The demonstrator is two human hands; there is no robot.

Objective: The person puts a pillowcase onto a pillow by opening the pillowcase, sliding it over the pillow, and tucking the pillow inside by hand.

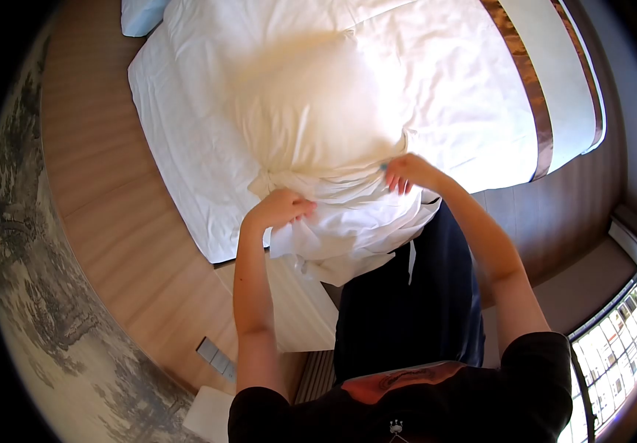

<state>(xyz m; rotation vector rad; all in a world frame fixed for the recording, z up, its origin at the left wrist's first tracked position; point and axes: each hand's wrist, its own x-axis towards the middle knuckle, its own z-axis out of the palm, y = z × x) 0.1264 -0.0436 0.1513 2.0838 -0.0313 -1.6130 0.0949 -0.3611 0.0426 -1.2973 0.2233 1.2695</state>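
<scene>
A plump cream-white pillow (318, 111) lies on the bed in front of me. Loose white cloth of the pillowcase (359, 229) bunches at its near end and drapes over the bed's edge against my dark trousers. My left hand (283, 208) is at the left corner of this cloth, fingers curled closed on a fold; the exact grip is partly hidden. My right hand (411, 174) is at the right side of the bunched opening, its fingers bent and slightly apart, with no cloth visibly pinched. A small bluish spot shows by its fingertips, too blurred to name.
The white-covered bed (178, 155) has a brown-striped runner (525, 74) at the right. Another pillow (141, 16) is at the upper left. A pale bedside cabinet (300, 310) stands near my left arm, beside a wood-panelled wall (104, 177). A bright window (617, 354) is at lower right.
</scene>
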